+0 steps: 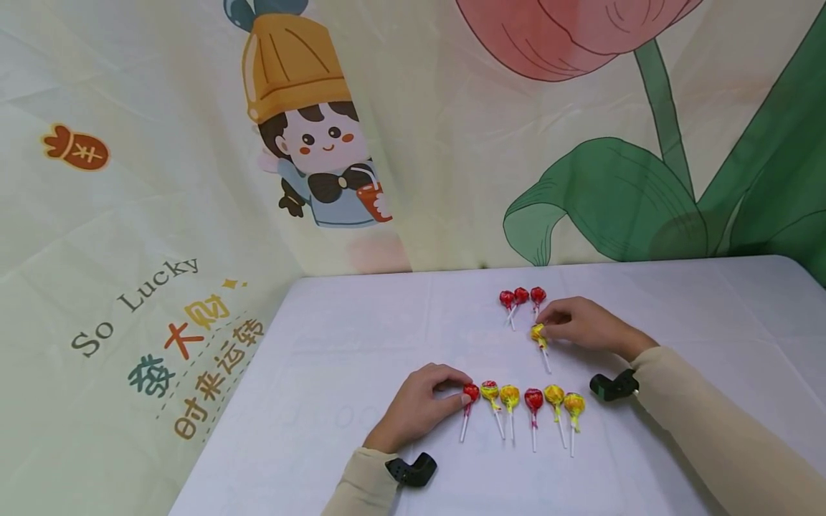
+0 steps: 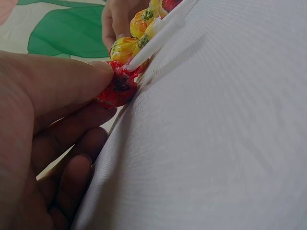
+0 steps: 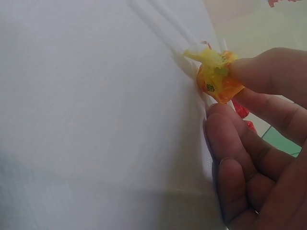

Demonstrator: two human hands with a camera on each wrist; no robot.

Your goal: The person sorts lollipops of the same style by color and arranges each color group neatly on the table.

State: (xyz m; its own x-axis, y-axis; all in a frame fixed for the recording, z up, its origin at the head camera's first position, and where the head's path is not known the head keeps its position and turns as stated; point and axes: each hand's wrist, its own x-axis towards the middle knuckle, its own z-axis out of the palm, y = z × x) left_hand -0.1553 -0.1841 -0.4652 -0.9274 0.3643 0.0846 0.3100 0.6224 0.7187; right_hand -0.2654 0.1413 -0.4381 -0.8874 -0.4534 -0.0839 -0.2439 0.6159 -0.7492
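My left hand [image 1: 422, 403] pinches the wrapped head of a red lollipop [image 1: 472, 392] between thumb and finger, at the left end of a row on the table. In the left wrist view the red lollipop [image 2: 118, 88] shows close up under the thumb. Farther back, my right hand [image 1: 584, 326] pinches a yellow lollipop [image 1: 538, 333] by its head; its white stick points toward the near side. The right wrist view shows that yellow lollipop [image 3: 218, 81] between thumb and fingers. Just behind the right hand lie three red lollipops [image 1: 521, 295], two with crossing sticks.
Along the row beside the left hand lie a red-and-yellow lollipop [image 1: 490, 391], a yellow one [image 1: 510, 396], a red one [image 1: 533, 399] and two more yellow ones [image 1: 573, 403]. A white cloth covers the table [image 1: 361, 322]. A printed curtain [image 1: 439, 179] hangs behind its far edge.
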